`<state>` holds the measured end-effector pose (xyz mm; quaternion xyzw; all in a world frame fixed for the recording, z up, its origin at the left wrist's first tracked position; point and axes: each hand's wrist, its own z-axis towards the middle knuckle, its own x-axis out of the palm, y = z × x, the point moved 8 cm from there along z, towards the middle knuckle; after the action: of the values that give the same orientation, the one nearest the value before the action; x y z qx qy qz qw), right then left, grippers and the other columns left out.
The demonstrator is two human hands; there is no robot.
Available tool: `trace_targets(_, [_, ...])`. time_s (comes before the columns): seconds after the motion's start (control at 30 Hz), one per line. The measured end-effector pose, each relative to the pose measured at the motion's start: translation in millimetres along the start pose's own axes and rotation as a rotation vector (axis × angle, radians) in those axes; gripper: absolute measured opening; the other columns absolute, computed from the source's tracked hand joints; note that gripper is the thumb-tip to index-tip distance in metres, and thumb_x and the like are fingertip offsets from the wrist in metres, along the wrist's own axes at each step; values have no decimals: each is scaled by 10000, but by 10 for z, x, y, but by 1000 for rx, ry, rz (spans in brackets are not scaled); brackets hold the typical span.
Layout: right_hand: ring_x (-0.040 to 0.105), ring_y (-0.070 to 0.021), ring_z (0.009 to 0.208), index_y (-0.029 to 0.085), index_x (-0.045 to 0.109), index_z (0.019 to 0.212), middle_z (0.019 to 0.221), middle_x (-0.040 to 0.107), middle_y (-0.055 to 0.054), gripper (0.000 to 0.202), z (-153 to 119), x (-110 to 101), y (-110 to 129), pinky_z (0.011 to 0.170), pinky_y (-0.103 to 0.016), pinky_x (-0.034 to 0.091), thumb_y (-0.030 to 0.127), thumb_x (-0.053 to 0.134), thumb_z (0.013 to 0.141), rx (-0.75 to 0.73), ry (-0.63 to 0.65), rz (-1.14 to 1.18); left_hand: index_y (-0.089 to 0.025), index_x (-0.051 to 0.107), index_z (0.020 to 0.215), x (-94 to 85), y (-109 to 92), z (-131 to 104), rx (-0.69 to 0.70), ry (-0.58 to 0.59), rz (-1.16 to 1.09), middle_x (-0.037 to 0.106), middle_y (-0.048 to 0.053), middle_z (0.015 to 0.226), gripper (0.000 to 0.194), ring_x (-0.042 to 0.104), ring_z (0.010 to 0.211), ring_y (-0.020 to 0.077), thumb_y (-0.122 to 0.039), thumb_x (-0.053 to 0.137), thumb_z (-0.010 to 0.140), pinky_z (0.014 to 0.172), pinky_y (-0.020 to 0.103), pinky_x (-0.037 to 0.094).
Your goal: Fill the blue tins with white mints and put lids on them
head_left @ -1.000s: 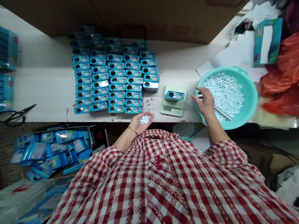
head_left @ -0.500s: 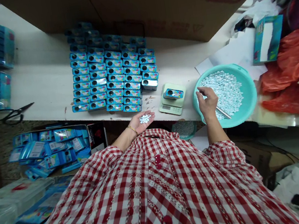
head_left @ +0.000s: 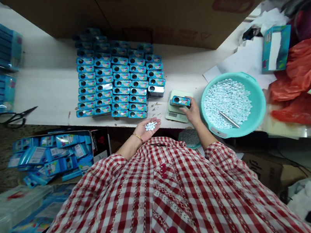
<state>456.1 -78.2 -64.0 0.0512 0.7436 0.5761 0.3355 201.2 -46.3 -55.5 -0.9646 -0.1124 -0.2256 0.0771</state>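
My left hand [head_left: 144,130] is palm up and cups a small heap of white tablets [head_left: 150,126], below the front edge of the table. My right hand [head_left: 192,111] grips the right end of a small blue tin [head_left: 180,101] at the pale green digital scale [head_left: 175,113]. Whether the tin touches the scale's plate I cannot tell. To the right, a turquoise basin [head_left: 259,96] holds many more tablets [head_left: 223,99], with a metal pen-like rod [head_left: 229,119] lying on them.
Rows of blue tins [head_left: 121,84] stand left of the scale, before a big cardboard box [head_left: 156,10]. Scissors [head_left: 15,118] lie at the left edge. Below is a carton of blue packs [head_left: 57,155]. Red plastic bags [head_left: 307,68] lie on the right.
My right hand has moved left from the basin to the scale and taken hold of the blue tin. My left hand still holds its tablets in nearly the same place.
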Motion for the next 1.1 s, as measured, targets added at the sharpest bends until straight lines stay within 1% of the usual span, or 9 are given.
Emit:
trace_targets(0.1, [578,-202,878,174,528,1067,976,622,-63,435,55,-9,-43,864,-408,474,370,613,688,10,-64,-32,-64,622,1067,46,-37,27,15,18,-2,701,137,832,287,686,743,191,-137,448,852,680,292,558])
trace_targets(0.17, [573,-198,841,168,545,1028,937,628,-57,381,53,-36,53,826,-389,484,376,582,711,-28,-58,-74,-56,629,1036,115,-76,67,35,28,-10,699,142,822,271,682,735,190,-143,447,856,680,290,551])
trace_targets(0.23, [567,-200,852,169,552,1045,953,627,-63,351,-1,-54,294,808,-373,486,362,545,752,-120,-25,-157,-52,631,1008,215,-113,132,51,35,-22,695,142,801,260,675,718,185,-147,438,864,680,287,542])
trace_targets(0.3, [552,-218,924,176,552,1113,1018,618,-83,348,-107,-36,662,845,-378,464,307,510,793,-268,23,-308,-53,630,991,339,-139,219,58,49,-42,688,140,770,262,666,703,183,-161,419,879,685,292,534])
trace_targets(0.4, [499,-257,1015,195,518,1246,1098,592,-112,423,-293,114,1199,906,-408,402,223,474,826,-491,146,-616,-71,629,940,516,-194,357,97,75,-115,653,95,651,252,640,641,172,-196,414,897,712,314,526])
trace_targets(0.53, [468,-268,971,198,510,1286,1054,598,-118,435,-396,335,1498,871,-409,369,205,431,858,-646,315,-879,-89,626,852,657,-226,475,116,97,-195,625,59,603,219,610,585,150,-182,431,888,706,307,518])
trace_targets(0.83, [456,-263,994,208,490,1306,1113,587,-113,434,-426,313,1582,871,-398,347,213,413,879,-696,303,-918,-75,625,840,676,-285,487,128,107,-172,621,58,595,208,606,562,137,-161,440,881,613,263,510])
trace_targets(0.97, [485,-257,974,202,517,1263,1059,596,-108,421,-320,209,1395,864,-394,387,206,455,847,-612,258,-814,-72,629,854,647,-304,467,125,86,-168,629,72,600,205,612,559,146,-154,443,882,593,267,523])
trace_targets(1.1, [519,-226,968,197,540,1156,1046,597,-85,351,-170,14,1026,884,-384,421,229,493,809,-458,156,-465,-75,631,892,602,-324,451,108,87,-163,653,90,655,217,639,626,149,-151,428,892,643,263,543])
